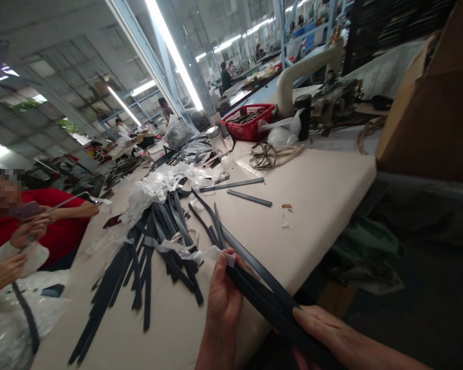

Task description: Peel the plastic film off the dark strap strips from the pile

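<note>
Both my hands hold a bundle of long dark straps (268,295) at the near edge of a cream work table (316,190). My left hand (223,295) is closed round the bundle's upper part, thumb on top. My right hand (326,329) grips the lower end, fingers wrapped under it. The straps run up and away across the table top. A heap of more dark straps (158,241) mixed with clear plastic wrappers (158,187) lies to the left of my left hand.
Two loose straps (235,187) lie mid-table. A red basket (249,121), a glass jar (216,139) and a sewing machine (316,77) stand at the far end. A cardboard box (432,103) is at right. A person in red (34,221) works at left.
</note>
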The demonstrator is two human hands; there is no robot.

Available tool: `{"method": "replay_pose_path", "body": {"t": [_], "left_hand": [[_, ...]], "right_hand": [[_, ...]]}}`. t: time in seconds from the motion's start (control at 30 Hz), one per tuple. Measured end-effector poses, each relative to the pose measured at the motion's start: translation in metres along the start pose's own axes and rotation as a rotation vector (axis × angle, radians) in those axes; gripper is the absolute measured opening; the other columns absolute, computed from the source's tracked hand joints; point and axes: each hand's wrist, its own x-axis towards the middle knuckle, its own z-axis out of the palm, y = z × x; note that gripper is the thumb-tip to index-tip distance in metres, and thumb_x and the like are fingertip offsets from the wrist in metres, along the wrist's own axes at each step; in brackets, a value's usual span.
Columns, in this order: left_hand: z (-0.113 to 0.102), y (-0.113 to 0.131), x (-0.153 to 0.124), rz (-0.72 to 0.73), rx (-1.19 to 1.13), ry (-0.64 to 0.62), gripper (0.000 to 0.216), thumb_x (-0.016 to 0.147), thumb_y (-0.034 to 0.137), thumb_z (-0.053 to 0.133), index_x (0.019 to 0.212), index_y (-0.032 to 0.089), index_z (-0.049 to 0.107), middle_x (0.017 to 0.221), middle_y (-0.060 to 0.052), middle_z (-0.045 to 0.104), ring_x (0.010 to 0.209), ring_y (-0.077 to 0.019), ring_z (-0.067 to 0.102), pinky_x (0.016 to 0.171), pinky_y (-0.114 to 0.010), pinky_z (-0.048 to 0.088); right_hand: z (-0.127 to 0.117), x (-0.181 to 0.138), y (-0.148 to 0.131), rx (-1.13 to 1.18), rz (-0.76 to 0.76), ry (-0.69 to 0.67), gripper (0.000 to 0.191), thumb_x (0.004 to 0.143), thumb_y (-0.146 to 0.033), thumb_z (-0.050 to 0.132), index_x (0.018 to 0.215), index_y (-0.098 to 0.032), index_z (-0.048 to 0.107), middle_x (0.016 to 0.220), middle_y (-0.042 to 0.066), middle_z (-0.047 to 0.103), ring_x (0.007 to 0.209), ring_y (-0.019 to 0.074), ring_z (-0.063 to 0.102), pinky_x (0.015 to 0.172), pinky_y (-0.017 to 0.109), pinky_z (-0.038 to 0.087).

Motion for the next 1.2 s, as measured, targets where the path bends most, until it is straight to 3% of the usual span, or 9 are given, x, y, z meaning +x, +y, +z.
{"method": "replay_pose_path", "body": {"t": [0.2, 0.4, 0.53, 0.67, 0.8, 0.93, 1.03, 1.2], "left_hand": [[-0.002, 0.0, -0.002, 0.044, 0.022, 0.038, 0.027, 0.096, 0.01, 0.045, 0.083, 0.013, 0.068, 0.077, -0.003, 0.071, 0.068, -0.0097, 0.069, 0.071, -0.022, 0.06], [-0.009, 0.013, -0.004, 0.052, 0.0, 0.024, 0.03, 0.098, 0.013, 0.042, 0.083, 0.014, 0.067, 0.081, -0.002, 0.068, 0.065, -0.0067, 0.067, 0.069, -0.018, 0.059], [-0.015, 0.026, -0.007, 0.026, -0.025, -0.004, 0.037, 0.101, 0.015, 0.033, 0.084, 0.014, 0.066, 0.083, -0.002, 0.067, 0.067, -0.0048, 0.066, 0.071, -0.017, 0.058], [-0.018, 0.035, -0.01, 0.0, -0.083, -0.008, 0.044, 0.103, 0.02, 0.027, 0.083, 0.015, 0.066, 0.084, -0.002, 0.067, 0.066, -0.0042, 0.067, 0.07, -0.016, 0.058], [-0.019, 0.032, -0.01, -0.013, -0.078, 0.042, 0.042, 0.103, 0.019, 0.031, 0.083, 0.015, 0.067, 0.084, -0.002, 0.069, 0.065, -0.0044, 0.067, 0.069, -0.016, 0.058], [-0.018, 0.023, -0.008, 0.027, -0.044, 0.061, 0.035, 0.1, 0.014, 0.037, 0.082, 0.014, 0.068, 0.084, -0.003, 0.071, 0.067, -0.0063, 0.068, 0.069, -0.018, 0.059], [-0.017, 0.016, -0.008, 0.053, -0.058, 0.109, 0.031, 0.098, 0.011, 0.041, 0.084, 0.014, 0.068, 0.084, -0.004, 0.071, 0.066, -0.0078, 0.068, 0.068, -0.02, 0.059], [-0.018, 0.005, -0.002, 0.06, -0.057, 0.136, 0.021, 0.093, 0.007, 0.05, 0.084, 0.012, 0.069, 0.083, -0.005, 0.071, 0.066, -0.0098, 0.068, 0.068, -0.022, 0.06]], "right_hand": [[0.003, 0.011, 0.005, 0.304, -0.014, -0.062, 0.061, 0.087, -0.071, 0.051, 0.097, -0.011, 0.06, 0.082, 0.014, 0.074, 0.05, 0.0135, 0.066, 0.046, 0.018, 0.052], [0.006, 0.015, 0.005, 0.561, 0.045, 0.041, 0.043, 0.092, -0.05, 0.057, 0.117, -0.016, 0.057, 0.107, 0.013, 0.07, 0.082, 0.0227, 0.073, 0.055, 0.024, 0.058], [-0.002, 0.017, 0.006, 0.751, 0.095, -0.007, 0.034, 0.1, -0.036, 0.043, 0.124, -0.015, 0.056, 0.112, 0.012, 0.07, 0.098, 0.0238, 0.07, 0.074, 0.035, 0.059], [-0.013, 0.016, 0.006, 0.787, 0.03, -0.076, 0.035, 0.098, -0.037, 0.047, 0.119, -0.013, 0.062, 0.122, 0.013, 0.068, 0.112, 0.0246, 0.064, 0.096, 0.038, 0.049], [-0.017, 0.014, -0.002, 0.67, -0.061, -0.072, 0.039, 0.092, -0.04, 0.057, 0.115, -0.011, 0.068, 0.126, 0.014, 0.066, 0.12, 0.0274, 0.058, 0.109, 0.044, 0.036], [-0.007, 0.018, -0.008, 0.251, -0.061, -0.018, 0.047, 0.089, -0.053, 0.061, 0.108, -0.011, 0.071, 0.103, 0.009, 0.072, 0.094, 0.0237, 0.065, 0.087, 0.034, 0.048], [0.003, 0.021, -0.003, -0.129, -0.15, 0.012, 0.042, 0.089, -0.054, 0.061, 0.091, -0.013, 0.072, 0.082, 0.002, 0.067, 0.074, 0.019, 0.058, 0.07, 0.026, 0.045], [-0.003, 0.022, 0.017, -0.307, -0.225, 0.069, 0.038, 0.094, -0.05, 0.053, 0.084, -0.016, 0.068, 0.078, 0.0, 0.061, 0.073, 0.0193, 0.053, 0.068, 0.026, 0.044]]}}
